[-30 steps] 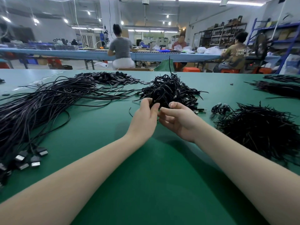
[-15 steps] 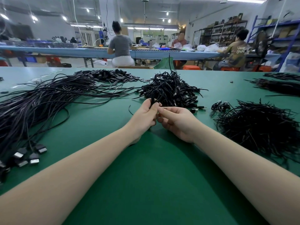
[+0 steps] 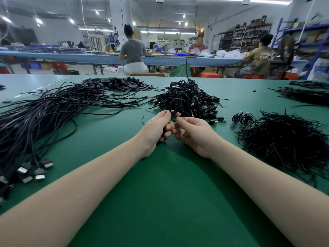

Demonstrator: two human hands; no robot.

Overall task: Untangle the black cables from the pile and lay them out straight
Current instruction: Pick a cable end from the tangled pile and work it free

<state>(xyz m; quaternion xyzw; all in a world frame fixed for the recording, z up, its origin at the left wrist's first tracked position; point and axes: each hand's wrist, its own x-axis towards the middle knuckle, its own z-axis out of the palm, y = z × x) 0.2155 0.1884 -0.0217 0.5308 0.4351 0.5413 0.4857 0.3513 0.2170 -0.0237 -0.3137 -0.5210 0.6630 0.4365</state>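
— Which step?
— Both my hands, left hand (image 3: 154, 128) and right hand (image 3: 193, 133), pinch one looped thin black cable (image 3: 175, 106) at the tangled black cable pile (image 3: 188, 98) on the green worktop (image 3: 160, 193).
— Next?
— I'd say pull it free, straighten it.

Bright, even light from ceiling tubes (image 3: 231, 0) overhead. Soft shadows under forearms on green surface (image 3: 160, 202). Sheen on black cables (image 3: 44, 111) at left. Wide-angle bending at edges. Background slightly soft.

A tangled pile of short black cables (image 3: 188, 98) sits mid-table toward the far edge. 1 looped cable (image 3: 175, 106) rises from its near side. Straightened long cables (image 3: 41, 111) fan toward the left edge.
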